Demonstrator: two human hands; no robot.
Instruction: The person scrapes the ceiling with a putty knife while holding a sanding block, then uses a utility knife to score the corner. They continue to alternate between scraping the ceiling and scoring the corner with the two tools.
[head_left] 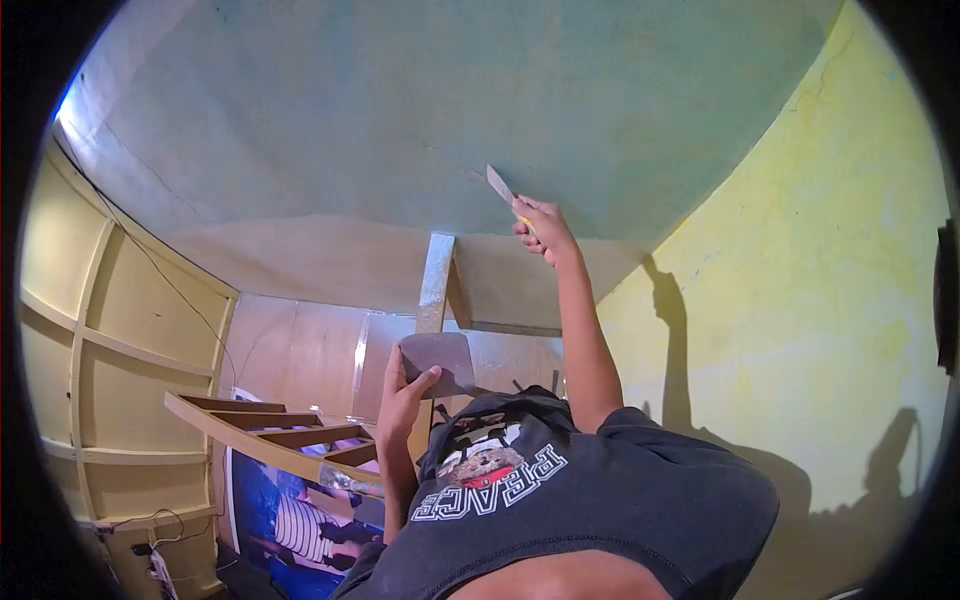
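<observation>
My right hand (540, 228) is raised at arm's length and grips a putty knife (499, 186). The tip of its blade touches the pale green plastered surface (400, 120) overhead. My left hand (405, 395) is held lower, close to my chest. It holds a flat grey plate (440, 355) by its edge, with the thumb across the face. My dark printed T-shirt (560, 490) fills the bottom of the view.
A yellow-green wall (800, 320) with my arm's shadow stands at the right. A wooden ladder (280, 435) slants across the lower left. A pale wooden strip (436, 280) runs behind the plate. A cream framed wall (100, 340) and cables (160, 560) are at the left.
</observation>
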